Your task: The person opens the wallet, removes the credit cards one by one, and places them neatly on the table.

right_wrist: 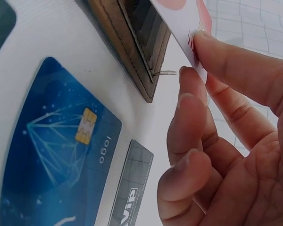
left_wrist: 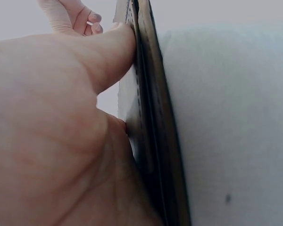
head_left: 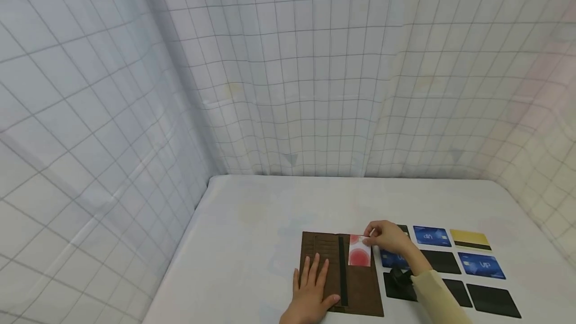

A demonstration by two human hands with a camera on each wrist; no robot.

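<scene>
A brown wallet (head_left: 365,296) lies spread out on the white table, with card slots on its left half and a dark strap (head_left: 343,276) running down the middle. My left hand (head_left: 309,291) rests on the left half, fingers straight and spread, thumb near the strap. Between thumb and fingers, my right hand (head_left: 388,238) pinches a white card with pink and red circles (head_left: 360,257) by its top right corner. That card overlaps the upper part of the wallet's right half. In the right wrist view, the pinched card (right_wrist: 181,21) stands tilted beside the wallet edge (right_wrist: 132,56).
Right of the wallet, several cards lie in rows: blue ones (head_left: 481,265), a yellow one (head_left: 470,238) and black ones (head_left: 493,301). My right forearm (head_left: 438,296) crosses over some of them. Gridded white curtains (head_left: 288,89) enclose the table (head_left: 234,244) at the back and sides.
</scene>
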